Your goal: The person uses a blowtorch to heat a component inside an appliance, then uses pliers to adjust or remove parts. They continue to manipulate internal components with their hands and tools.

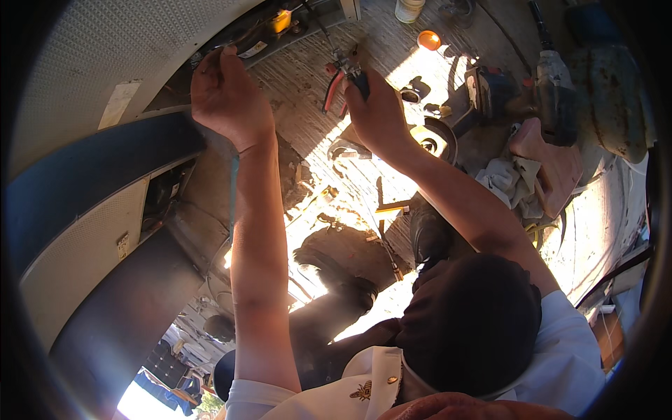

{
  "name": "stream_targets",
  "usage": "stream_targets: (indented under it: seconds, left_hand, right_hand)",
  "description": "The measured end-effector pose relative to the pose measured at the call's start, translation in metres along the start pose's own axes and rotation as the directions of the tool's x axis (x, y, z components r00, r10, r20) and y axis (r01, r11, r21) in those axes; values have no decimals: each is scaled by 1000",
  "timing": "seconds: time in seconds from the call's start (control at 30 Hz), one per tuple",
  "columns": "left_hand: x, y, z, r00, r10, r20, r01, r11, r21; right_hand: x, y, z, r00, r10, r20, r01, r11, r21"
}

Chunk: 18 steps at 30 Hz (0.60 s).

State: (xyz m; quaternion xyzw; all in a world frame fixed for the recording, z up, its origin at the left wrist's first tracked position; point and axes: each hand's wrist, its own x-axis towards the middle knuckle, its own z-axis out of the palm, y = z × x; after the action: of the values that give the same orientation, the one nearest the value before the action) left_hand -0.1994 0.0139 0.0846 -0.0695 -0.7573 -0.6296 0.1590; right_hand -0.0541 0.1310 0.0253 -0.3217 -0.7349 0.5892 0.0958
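Over the ridged brown floor [297, 91], gripping red-handled metal pliers [333, 89] in the right hand [378, 112], with fingers clamped around them, probably for control. Beside a long dark recess [245, 33], holding the left hand [227, 101] with fingers curled; cannot tell around what.

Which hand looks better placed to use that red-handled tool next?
Probably the right: the right hand has its fingers at the red-handled tool. The left hand is curled near the pale perforated panel, apart from that tool; whether it holds anything, I can't tell.
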Motion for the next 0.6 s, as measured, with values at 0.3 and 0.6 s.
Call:
stream_targets:
  seconds: [0.3, 0.6]
  left_hand:
    - [0, -3, 1, 1000, -9, 3, 9, 999, -44]
    - [2, -3, 0, 1000, -8, 2, 8, 1000, -16]
  right_hand:
    - [0, -2, -2, 1000, 20, 7, -20, 1000, 0]
    - [0, -3, -2, 1000, 21, 19, -21, 1000, 6]
